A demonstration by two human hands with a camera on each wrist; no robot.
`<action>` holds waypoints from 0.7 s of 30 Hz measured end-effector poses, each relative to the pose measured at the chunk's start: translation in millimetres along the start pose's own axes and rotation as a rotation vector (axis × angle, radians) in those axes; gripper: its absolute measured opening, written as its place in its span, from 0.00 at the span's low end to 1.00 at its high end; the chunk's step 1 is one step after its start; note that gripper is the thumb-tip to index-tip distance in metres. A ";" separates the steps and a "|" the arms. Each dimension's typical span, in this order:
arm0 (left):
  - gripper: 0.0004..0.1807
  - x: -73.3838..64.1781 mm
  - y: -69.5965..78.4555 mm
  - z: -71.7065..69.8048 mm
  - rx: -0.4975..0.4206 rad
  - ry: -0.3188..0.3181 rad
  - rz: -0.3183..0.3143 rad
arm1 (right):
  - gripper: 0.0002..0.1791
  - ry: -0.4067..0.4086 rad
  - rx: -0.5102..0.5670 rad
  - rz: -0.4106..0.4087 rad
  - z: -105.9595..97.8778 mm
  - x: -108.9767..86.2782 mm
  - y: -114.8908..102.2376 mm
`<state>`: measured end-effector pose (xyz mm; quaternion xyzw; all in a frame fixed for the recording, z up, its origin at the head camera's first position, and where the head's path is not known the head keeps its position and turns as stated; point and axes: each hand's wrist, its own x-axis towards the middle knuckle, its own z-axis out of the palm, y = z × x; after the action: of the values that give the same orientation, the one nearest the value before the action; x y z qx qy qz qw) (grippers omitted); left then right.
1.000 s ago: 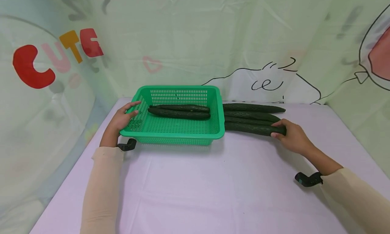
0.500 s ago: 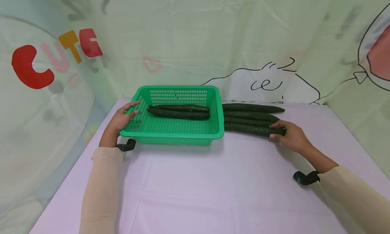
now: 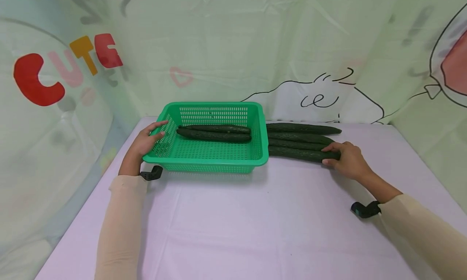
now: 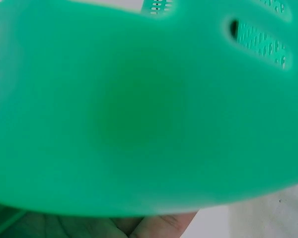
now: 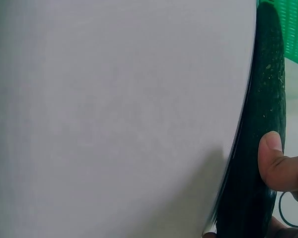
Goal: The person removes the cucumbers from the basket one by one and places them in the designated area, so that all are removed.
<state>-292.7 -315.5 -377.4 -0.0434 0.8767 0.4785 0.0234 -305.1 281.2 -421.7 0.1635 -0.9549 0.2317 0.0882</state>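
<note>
A green plastic basket [image 3: 206, 161] stands toward the back of the table, with two cucumbers [image 3: 215, 136] lying inside it. My left hand [image 3: 144, 142] grips its left rim, fingers over the edge; in the left wrist view the basket wall hides most of that hand. Several more cucumbers [image 3: 303, 129] lie side by side just right of the basket, their left ends out of sight behind it. With thumb and fingers my right hand [image 3: 346, 160] holds the right end of the nearest cucumber [image 3: 299, 153]. The right wrist view shows the thumb [image 5: 278, 166] on its dark skin.
A white cloth covers the table [image 3: 226, 223]. Close behind the basket and cucumbers hangs a printed curtain [image 3: 219, 49], which also runs along both sides.
My right hand and forearm have shifted very slightly to the left, still holding the nearest cucumber's end. The left hand and the basket look unchanged.
</note>
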 end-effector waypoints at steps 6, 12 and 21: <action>0.29 -0.4 0.8 0.3 -0.006 -0.007 -0.003 | 0.17 -0.009 -0.010 -0.001 -1.8 2.0 -0.5; 0.28 0.1 0.4 0.5 -0.006 -0.005 0.003 | 0.17 -0.012 -0.016 0.002 -2.4 2.8 -0.8; 0.28 -0.3 0.5 -0.5 0.013 -0.007 0.011 | 0.19 -0.057 -0.076 0.050 -1.0 3.2 -6.9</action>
<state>-292.5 -315.6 -376.7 -0.0366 0.8800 0.4729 0.0239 -305.6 275.0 -417.2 0.1425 -0.9689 0.1926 0.0613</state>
